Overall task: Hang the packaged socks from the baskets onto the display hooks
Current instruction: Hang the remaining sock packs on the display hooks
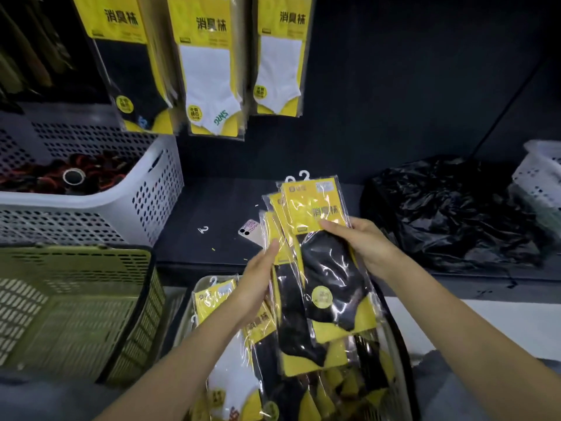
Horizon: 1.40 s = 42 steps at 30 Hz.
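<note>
Three rows of hung packs (209,71) already fill the upper edge of the display wall (409,86), so the job is partly done. Plenty seems left: the clear basket (399,369) at bottom centre is still full. Above it is a fanned bundle of black-sock packs (321,262), glossy sleeves with yellow cards and small white hooks. The left hand (258,287) clasps its left edge, and the right hand (361,241) pinches the front card.
</note>
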Motion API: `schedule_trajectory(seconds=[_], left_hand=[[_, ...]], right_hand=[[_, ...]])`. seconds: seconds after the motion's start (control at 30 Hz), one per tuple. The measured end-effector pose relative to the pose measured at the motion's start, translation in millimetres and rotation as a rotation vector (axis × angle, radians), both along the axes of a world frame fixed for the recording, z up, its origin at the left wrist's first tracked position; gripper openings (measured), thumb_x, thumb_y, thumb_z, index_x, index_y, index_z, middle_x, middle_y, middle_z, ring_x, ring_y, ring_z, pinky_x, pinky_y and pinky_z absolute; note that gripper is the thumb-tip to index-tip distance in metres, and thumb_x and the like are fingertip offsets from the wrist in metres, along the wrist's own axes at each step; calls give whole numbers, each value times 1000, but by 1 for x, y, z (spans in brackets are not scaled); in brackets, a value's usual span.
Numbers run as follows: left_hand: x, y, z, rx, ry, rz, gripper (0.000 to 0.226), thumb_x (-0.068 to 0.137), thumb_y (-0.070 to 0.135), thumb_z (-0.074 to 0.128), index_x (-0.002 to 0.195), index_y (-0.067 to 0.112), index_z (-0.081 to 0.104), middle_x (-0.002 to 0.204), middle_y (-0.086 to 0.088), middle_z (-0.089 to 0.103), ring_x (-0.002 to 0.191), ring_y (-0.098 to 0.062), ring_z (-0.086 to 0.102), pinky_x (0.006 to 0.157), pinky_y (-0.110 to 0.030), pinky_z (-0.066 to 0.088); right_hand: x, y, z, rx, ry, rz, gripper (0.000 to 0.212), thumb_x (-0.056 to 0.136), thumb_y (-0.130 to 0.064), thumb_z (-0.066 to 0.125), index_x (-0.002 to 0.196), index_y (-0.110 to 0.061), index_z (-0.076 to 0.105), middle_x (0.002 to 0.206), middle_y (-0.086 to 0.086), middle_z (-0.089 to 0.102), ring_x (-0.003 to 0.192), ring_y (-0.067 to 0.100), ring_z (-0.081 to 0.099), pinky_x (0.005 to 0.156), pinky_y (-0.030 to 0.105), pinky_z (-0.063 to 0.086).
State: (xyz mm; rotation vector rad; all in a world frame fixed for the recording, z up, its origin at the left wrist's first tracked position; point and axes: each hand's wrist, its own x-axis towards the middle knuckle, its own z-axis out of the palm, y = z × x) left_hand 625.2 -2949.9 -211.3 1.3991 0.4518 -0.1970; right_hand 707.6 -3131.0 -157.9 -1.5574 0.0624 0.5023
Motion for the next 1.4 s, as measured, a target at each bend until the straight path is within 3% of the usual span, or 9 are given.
schedule_trajectory(seconds=[0.13, 0.23, 0.37, 0.47, 0.6, 0.73, 0.9, 1.13, 1.4], left_hand=[[6, 23, 31, -34, -136, 136, 80, 77, 70, 41, 143, 26, 37, 145, 5, 43, 132, -15, 42, 113, -48, 29], [9, 33, 49, -45, -196, 277, 62, 80, 66, 44, 132, 32, 48, 134, 10, 55, 129, -18, 46, 110, -49, 33], [7, 35, 58, 30, -334, 307, 27, 78, 46, 67, 101, 31, 66, 99, 12, 73, 93, -4, 68, 83, -31, 50], [7, 44, 62, 64, -371, 313, 35, 72, 48, 71, 102, 31, 65, 99, 13, 73, 92, -2, 68, 80, -23, 48], [8, 63, 77, 140, -383, 360, 24, 75, 47, 69, 97, 40, 60, 90, 26, 70, 83, 9, 65, 65, -7, 46], [15, 94, 105, 226, -431, 421, 17, 77, 46, 68, 91, 46, 60, 88, 28, 67, 85, 9, 61, 76, -20, 43], [32, 126, 154, 277, -550, 448, 44, 73, 52, 67, 112, 33, 62, 104, 16, 69, 100, -5, 61, 93, -34, 42], [58, 140, 207, 267, -655, 475, 14, 80, 41, 68, 88, 42, 56, 90, 26, 60, 83, 11, 50, 86, -29, 36], [79, 145, 224, 181, -697, 448, 16, 81, 38, 69, 93, 39, 59, 93, 20, 65, 88, 9, 54, 83, -25, 37]], right_hand=[[-4, 30, 11, -82, -189, -107, 39, 70, -30, 83, 95, -12, 58, 93, 5, 69, 79, 15, 66, 70, 25, 54], [-10, 49, 12, -66, -267, -129, 42, 65, -28, 86, 85, -9, 54, 87, 23, 62, 75, 20, 57, 72, 39, 51], [-16, 58, 11, -40, -199, -89, 63, 61, -37, 86, 94, 10, 59, 99, 28, 67, 82, 26, 68, 86, 50, 52], [-14, 58, 11, 1, -168, -68, 40, 71, -30, 81, 101, -5, 71, 92, 5, 76, 88, 19, 72, 83, 36, 58], [-11, 54, 23, 10, -243, -199, 15, 87, -23, 68, 93, -9, 67, 97, 12, 72, 85, 17, 71, 75, 27, 56], [6, 46, 59, 6, -298, -222, 17, 96, -22, 53, 98, -12, 67, 101, 6, 73, 95, 18, 68, 84, 32, 53], [44, 55, 124, 64, -439, -264, 15, 97, -20, 53, 100, -18, 68, 96, -6, 73, 84, 5, 69, 67, 17, 52], [81, 96, 194, 40, -546, -267, 20, 97, -21, 53, 102, -7, 65, 104, 9, 70, 104, 25, 64, 99, 43, 48], [116, 121, 198, -36, -549, -295, 20, 97, -21, 53, 109, -9, 63, 117, 14, 64, 101, 24, 59, 84, 28, 43]])
